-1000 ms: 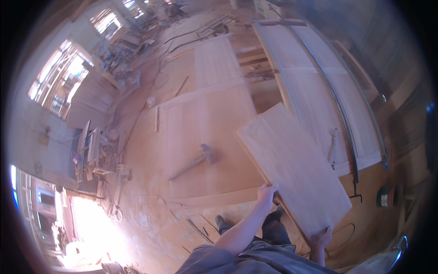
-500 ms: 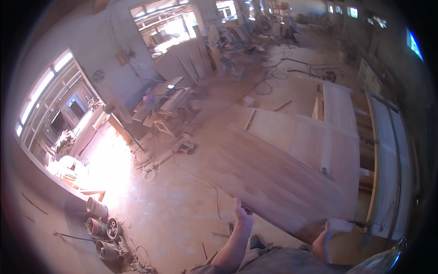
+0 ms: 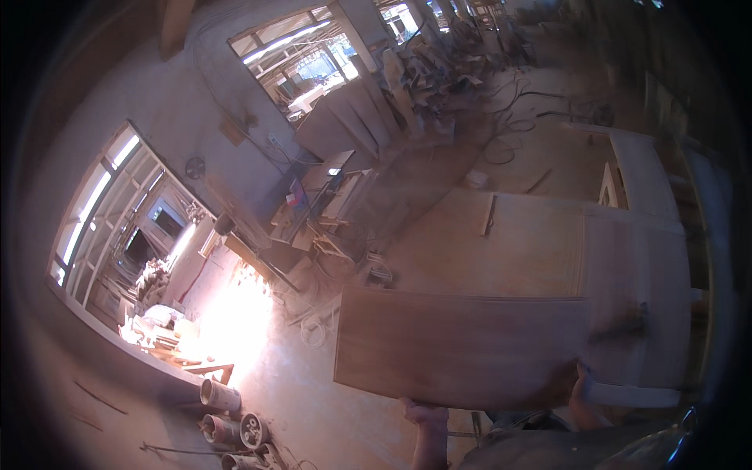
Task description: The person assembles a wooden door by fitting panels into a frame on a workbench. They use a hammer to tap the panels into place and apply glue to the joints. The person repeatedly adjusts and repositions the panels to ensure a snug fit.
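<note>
A long flat reddish-brown wooden panel (image 3: 454, 345) lies across in front of me, held level between both hands. My left hand (image 3: 425, 412) grips its near edge left of the middle, fingers hidden under the wood. At the near right corner, my right hand (image 3: 581, 386) is closed on the panel, its fingers partly hidden. The panel's right end meets or overlaps a large pale wooden door frame (image 3: 670, 329); I cannot tell whether they touch. A dark, blurred tool-like shape (image 3: 619, 329) lies on the frame.
Several buckets (image 3: 221, 395) stand by the left wall near a bright doorway (image 3: 235, 313). Beyond the panel's left end is a cluttered workbench (image 3: 345, 196). Cables (image 3: 509, 141) coil on the dusty floor. A short wood strip (image 3: 488, 215) lies beyond the panel.
The panel has swung from a slant to nearly straight across my view, its far end coming nearer. Both hands keep hold of it. The view has turned, so the room sits farther right and lower.
</note>
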Tool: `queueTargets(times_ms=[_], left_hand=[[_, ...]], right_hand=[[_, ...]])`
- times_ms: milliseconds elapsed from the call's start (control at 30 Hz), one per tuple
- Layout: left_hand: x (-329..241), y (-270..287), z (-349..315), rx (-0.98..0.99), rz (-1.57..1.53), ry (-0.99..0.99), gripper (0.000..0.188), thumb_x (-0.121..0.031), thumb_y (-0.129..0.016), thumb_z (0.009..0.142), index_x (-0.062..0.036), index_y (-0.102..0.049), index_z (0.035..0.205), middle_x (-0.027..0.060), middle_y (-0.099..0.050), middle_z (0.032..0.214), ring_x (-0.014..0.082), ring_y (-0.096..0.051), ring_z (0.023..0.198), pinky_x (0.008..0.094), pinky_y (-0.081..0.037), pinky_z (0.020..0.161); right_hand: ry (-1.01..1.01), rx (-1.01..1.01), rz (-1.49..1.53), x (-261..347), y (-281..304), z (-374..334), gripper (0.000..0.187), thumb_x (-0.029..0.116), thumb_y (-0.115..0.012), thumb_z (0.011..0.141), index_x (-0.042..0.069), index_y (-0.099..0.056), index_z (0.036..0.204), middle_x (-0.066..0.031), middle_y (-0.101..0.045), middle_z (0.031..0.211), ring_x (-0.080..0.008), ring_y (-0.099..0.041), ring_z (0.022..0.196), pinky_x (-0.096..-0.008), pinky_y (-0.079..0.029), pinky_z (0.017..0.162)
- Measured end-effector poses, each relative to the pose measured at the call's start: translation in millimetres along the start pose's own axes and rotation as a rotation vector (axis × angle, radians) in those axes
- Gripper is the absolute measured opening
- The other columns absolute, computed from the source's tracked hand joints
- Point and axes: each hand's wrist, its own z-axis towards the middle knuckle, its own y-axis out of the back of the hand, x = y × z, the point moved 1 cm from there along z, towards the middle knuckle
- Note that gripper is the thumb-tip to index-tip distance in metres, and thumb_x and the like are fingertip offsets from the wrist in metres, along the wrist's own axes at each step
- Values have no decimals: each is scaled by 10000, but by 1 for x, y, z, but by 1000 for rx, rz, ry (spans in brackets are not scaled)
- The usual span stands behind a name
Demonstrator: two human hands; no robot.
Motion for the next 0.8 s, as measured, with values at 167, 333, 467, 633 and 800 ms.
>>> queueTargets(times_ms=[167, 333, 467, 633, 800], left_hand=[[1, -4, 112, -33, 435, -57, 647, -549, -361, 1033, -126, -405, 1519, 106, -432, 1551, 341, -425, 1397, 533, -372, 1143], [-1, -64, 210, 46, 182, 175, 746, -630, -340, 1017, -102, -361, 1543, 108, -399, 1572, 346, -423, 1395, 520, -342, 1161], [-21, -115, 259, 82, 80, 367, 701, -603, -378, 1022, -101, -407, 1511, 105, -456, 1525, 344, -471, 1350, 518, -372, 1135], [-32, -161, 375, 88, 204, 381, 639, -555, -380, 1044, -108, -443, 1497, 139, -517, 1469, 374, -492, 1336, 545, -403, 1114], [24, -202, 485, 65, 391, 535, 557, -455, -350, 1085, -84, -436, 1492, 164, -499, 1485, 392, -490, 1334, 572, -407, 1108]], right_hand=[[-43, -111, -43, -11, -68, 31, 384, 364, -630, 989, -10, -674, 1066, -85, -653, 1024, -189, -601, 919, -359, -478, 817], [-58, -198, -41, 8, -132, 61, 369, 364, -623, 989, -3, -664, 1005, -72, -640, 976, -182, -588, 890, -358, -470, 794], [-57, -239, -14, 28, -180, 77, 365, 363, -617, 989, 2, -655, 956, -61, -631, 937, -176, -578, 868, -356, -463, 776], [-51, -316, 15, 39, -232, 99, 368, 363, -610, 988, 9, -645, 895, -48, -618, 889, -169, -565, 840, -354, -455, 753], [-76, -544, -140, 64, -295, 133, 381, 363, -603, 988, 16, -634, 834, -35, -606, 841, -162, -551, 811, -353, -447, 730]])
